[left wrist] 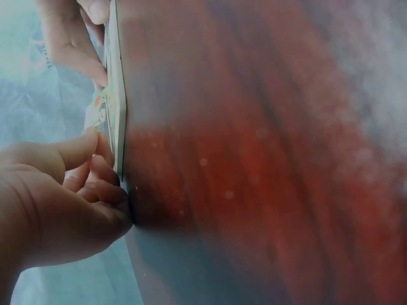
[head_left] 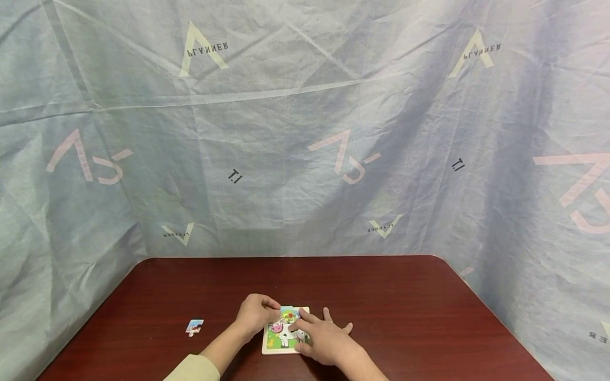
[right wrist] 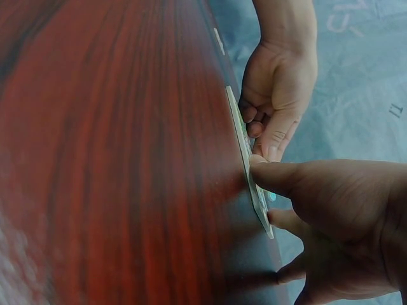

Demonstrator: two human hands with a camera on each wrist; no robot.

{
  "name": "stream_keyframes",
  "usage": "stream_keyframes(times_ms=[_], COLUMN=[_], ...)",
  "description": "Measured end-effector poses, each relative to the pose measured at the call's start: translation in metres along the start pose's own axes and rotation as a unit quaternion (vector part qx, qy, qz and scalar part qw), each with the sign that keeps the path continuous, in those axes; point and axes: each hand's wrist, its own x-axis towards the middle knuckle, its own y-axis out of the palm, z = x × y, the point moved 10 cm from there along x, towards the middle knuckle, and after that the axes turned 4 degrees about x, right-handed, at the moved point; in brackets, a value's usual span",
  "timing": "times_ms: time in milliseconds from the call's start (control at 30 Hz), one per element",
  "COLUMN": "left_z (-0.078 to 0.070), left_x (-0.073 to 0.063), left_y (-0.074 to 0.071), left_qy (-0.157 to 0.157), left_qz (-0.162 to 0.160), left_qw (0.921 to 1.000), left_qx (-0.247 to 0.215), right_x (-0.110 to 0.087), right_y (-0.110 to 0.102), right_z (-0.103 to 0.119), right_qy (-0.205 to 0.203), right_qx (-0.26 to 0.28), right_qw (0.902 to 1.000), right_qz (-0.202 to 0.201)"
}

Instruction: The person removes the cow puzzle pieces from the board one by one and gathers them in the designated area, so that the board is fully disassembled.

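Note:
A small cow jigsaw puzzle in a pale-rimmed board [head_left: 265,351] lies on the table in the head view. My left hand [head_left: 254,316] is at its upper left, thumb and forefinger pinching a puzzle piece [head_left: 287,308] with a blue upper edge. That piece stands tilted over the board in the left wrist view, partly hidden by the fingertips. Across the right side of the puzzle lies my right hand [head_left: 328,339], fingers spread, with its thumb and fingertips on the board and the cow picture. The hand covers the board's right part.
A loose puzzle piece [head_left: 194,327], blue with white and dark patches, lies on the dark red wooden table [head_left: 405,301] to the left of the board. Behind the table hangs a grey-blue printed cloth [head_left: 286,132], which also runs along both sides.

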Motion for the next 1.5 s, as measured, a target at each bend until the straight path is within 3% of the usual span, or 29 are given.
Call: stream_keyframes(times_ms=[500,967,1500], left_z=[0.008,0.026,0.042], left_x=[-0.001,-0.006,-0.014], left_y=[-0.011,-0.035,-0.065], left_qy=[-0.002,-0.023,-0.029], left_qz=[-0.006,-0.011,-0.041], left_qw=[1.0,0.9995,0.9975], left_qx=[-0.003,0.021,0.049], right_x=[-0.001,-0.003,-0.002], right_y=[-0.001,-0.005,-0.003], right_z=[0.001,0.004,0.002], right_qy=[-0.003,-0.009,-0.01], right_qx=[0.005,0.007,0.009], right_qw=[1.0,0.9999,0.9999], right_qz=[0.003,-0.008,-0.005])
